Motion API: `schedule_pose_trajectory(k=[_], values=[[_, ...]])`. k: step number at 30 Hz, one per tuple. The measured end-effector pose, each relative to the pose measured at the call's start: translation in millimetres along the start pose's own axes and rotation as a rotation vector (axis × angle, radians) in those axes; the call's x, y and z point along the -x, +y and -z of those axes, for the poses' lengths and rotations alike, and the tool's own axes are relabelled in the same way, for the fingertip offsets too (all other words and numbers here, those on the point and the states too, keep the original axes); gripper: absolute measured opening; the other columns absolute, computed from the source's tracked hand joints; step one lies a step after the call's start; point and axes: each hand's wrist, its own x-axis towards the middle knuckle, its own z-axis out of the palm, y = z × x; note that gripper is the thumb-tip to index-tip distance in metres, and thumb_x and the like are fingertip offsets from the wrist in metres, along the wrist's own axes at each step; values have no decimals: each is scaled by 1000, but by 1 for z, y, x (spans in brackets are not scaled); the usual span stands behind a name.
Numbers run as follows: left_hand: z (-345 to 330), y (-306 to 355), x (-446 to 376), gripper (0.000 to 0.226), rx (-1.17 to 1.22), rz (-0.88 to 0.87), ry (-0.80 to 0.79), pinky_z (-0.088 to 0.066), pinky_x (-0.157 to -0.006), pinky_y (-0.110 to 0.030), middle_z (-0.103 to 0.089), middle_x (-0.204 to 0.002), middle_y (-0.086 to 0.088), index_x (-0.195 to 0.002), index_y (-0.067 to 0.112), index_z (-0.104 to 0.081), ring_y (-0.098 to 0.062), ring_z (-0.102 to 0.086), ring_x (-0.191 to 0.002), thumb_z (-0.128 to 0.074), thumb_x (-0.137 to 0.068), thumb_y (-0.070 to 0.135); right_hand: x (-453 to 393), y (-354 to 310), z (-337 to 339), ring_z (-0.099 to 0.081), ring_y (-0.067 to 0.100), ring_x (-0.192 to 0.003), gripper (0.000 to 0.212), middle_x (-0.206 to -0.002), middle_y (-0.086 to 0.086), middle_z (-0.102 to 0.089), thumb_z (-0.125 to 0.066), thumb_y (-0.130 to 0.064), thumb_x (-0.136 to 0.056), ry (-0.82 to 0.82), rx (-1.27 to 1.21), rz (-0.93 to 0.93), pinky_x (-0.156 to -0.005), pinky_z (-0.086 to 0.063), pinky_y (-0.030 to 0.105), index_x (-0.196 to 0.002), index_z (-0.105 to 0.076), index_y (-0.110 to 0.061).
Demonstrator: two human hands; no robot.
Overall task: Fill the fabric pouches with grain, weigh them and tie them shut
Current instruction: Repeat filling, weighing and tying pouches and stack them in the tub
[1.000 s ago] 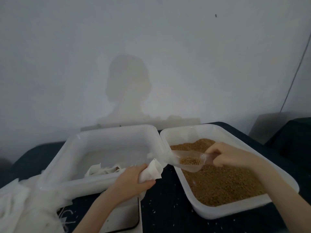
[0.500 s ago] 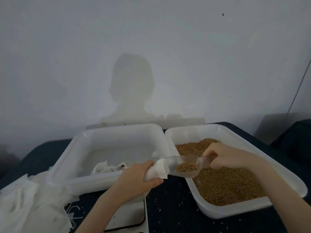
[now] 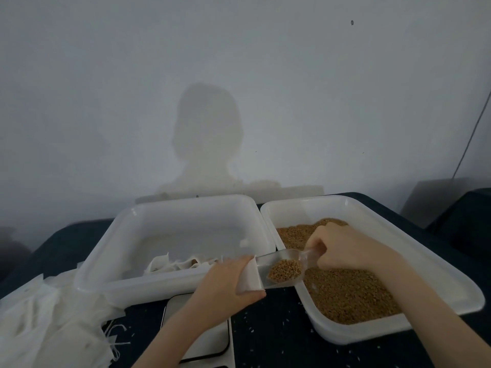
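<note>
Pouch [image 3: 249, 277] | gripped by left hand [image 3: 225, 284], beside grain tray [image 3: 372, 208] | scoop [image 3: 281, 269] of grain, handle clasped by right hand [image 3: 342, 248], at pouch mouth

Dark cable [image 3: 470, 134] down pale wall [image 3: 106, 75]

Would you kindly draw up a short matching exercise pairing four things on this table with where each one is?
Things:
1. clear scoop
2. pouch
3. loose grain
4. scale

Places:
A. in the right tub
B. under the left forearm
C. gripped by the left hand
D. held by the right hand

Pairs: 1-D, 2-C, 3-A, 4-B
</note>
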Motion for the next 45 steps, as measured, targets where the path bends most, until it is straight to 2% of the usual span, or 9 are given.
schedule_pose_trajectory(k=[6,8,10,14,22,26,31,39,45], values=[[-16,-3,-5,75,93,59,97,-37,-87,-20,-45,-117,19,-139,39,-29,-2,-44,-104,-64,-76,59,3,-22,14,-54,4,-73,17,-71,-14,-56,-60,-32,-71,329,334,139,-65,-42,15,-87,-56,-36],[-20,-3,-7,77,176,89,112,-39,-84,-16,-47,-115,21,-140,37,-31,1,-46,-101,-66,-75,59,4,-31,21,-55,8,-87,14,-78,-14,-60,-61,-27,-77,435,417,189,-94,-39,22,-88,-61,-35],[-23,-2,-8,76,259,111,136,-39,-75,-8,-47,-110,27,-140,35,-33,8,-48,-97,-67,-75,58,5,-40,25,-54,7,-103,23,-91,-14,-65,-62,-22,-81,507,504,215,-116,-10,32,-98,-67,-37],[-26,1,-10,73,308,122,186,-40,-72,-5,-54,-107,25,-137,31,-40,10,-51,-96,-67,-74,56,12,-54,28,-50,11,-113,32,-99,-13,-67,-60,-13,-84,607,615,285,-112,17,33,-107,-70,-34],[-24,4,-9,69,295,157,186,-38,-67,-4,-49,-101,27,-135,30,-39,10,-49,-89,-67,-77,54,12,-55,27,-66,17,-79,47,-70,-8,-67,-82,7,-44,777,659,465,-106,-31,53,-77,-78,-27],[-20,4,-9,70,293,117,147,-40,-81,-17,-57,-114,14,-139,30,-38,-4,-52,-102,-64,-79,55,13,-42,27,-65,15,-87,44,-82,-10,-70,-85,-5,-59,655,611,384,-108,-32,45,-91,-76,-34],[-15,6,-8,59,318,80,125,-38,-76,-3,-58,-107,20,-136,30,-43,10,-52,-96,-65,-83,45,17,-12,23,-55,2,-105,33,-110,-21,-65,-65,-36,-87,453,361,244,-105,-27,29,-119,-62,-46],[-20,11,-10,73,308,44,64,-32,-81,1,-48,-122,23,-142,39,-32,7,-46,-105,-69,-80,47,41,57,9,-60,-1,-93,28,-96,-18,-69,-76,-33,-78,375,-231,-1,-84,-47,24,-103,-68,-44],[-26,16,-15,90,257,26,11,-32,-85,-9,-44,-119,20,-145,39,-23,1,-44,-108,-76,-73,47,43,109,-10,-57,-4,-85,12,-88,-22,-65,-72,-44,-81,211,-9,-217,-71,-43,17,-87,-65,-52]])
